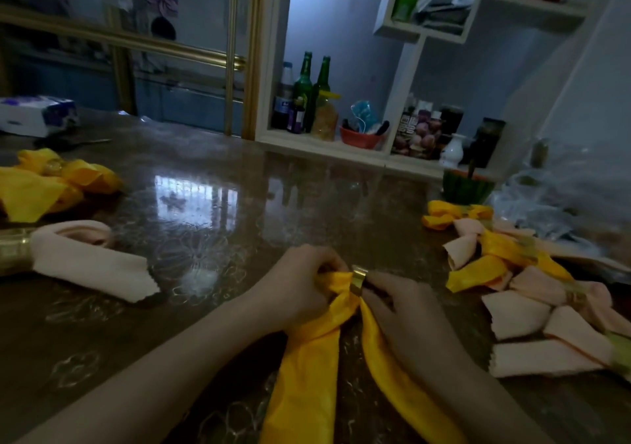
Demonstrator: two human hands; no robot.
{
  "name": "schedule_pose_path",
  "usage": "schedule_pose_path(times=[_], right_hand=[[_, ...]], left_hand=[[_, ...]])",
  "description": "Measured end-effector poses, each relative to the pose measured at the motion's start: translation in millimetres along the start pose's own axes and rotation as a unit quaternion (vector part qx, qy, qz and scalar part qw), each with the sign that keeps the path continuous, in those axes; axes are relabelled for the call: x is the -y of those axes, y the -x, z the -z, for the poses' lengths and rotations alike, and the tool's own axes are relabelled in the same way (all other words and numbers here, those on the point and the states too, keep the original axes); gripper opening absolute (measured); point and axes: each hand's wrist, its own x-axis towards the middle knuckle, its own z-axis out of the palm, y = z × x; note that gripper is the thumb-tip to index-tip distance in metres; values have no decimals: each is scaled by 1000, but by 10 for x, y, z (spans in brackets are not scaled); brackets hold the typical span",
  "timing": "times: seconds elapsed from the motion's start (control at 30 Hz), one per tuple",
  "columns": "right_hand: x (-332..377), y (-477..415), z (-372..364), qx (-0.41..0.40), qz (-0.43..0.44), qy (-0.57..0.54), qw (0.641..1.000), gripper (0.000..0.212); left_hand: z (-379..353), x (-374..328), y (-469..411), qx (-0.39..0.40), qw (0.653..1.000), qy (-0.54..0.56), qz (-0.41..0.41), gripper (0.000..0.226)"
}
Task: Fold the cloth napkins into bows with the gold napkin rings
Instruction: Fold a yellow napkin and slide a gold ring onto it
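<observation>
- At 6 o'clock, nearest, the yellow napkin (307, 358) lies on the desk (222, 211), its two tails running back toward the person.
- Just beyond, the left hand (300, 283) pinches the bunched cloth with curled fingers; the right hand (406, 310) curls its fingers round the gold ring (358, 281).
- This bow seems about half made: ring on, loops not yet shaped.
- At 3 o'clock, a heap of ringed bows (519, 293) looks finished.
- At 9 o'clock a pink bow (88, 262) and at 10 o'clock a yellow bow (44, 184) also look done.
</observation>
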Motion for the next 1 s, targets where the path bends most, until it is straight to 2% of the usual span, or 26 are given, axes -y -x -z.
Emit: schedule_pose_path(times=[0.07,0.13,0.2,0.33,0.5,0.53,0.67,0.9,1.0], right_hand=[[-33,40,71,52,-6,-77,996,28],[-65,62,115,73,-13,-117,990,30],[-79,67,116,48,7,-96,994,22],[-63,86,73,-5,44,-72,996,15],[-57,169,54,-34,50,-80,995,17],[-50,178,39,-38,50,-84,994,18],[-15,178,43,-44,52,-79,994,19],[2,204,-4,-28,82,-36,996,21],[-1,195,-42,-67,97,-65,991,23]], left_hand=[[-29,-1,20,-2,1000,24,1,22],[-61,-16,62,-20,999,44,8,29],[-76,-56,116,-21,999,40,11,34],[-14,-215,184,11,999,-1,-36,41],[-48,-354,278,44,997,-14,-57,78],[-43,-355,281,48,997,-9,-57,79],[-27,-366,279,74,996,18,-46,69],[-101,-342,279,10,980,-176,-90,62],[-53,-360,258,-13,978,-183,-100,56]])
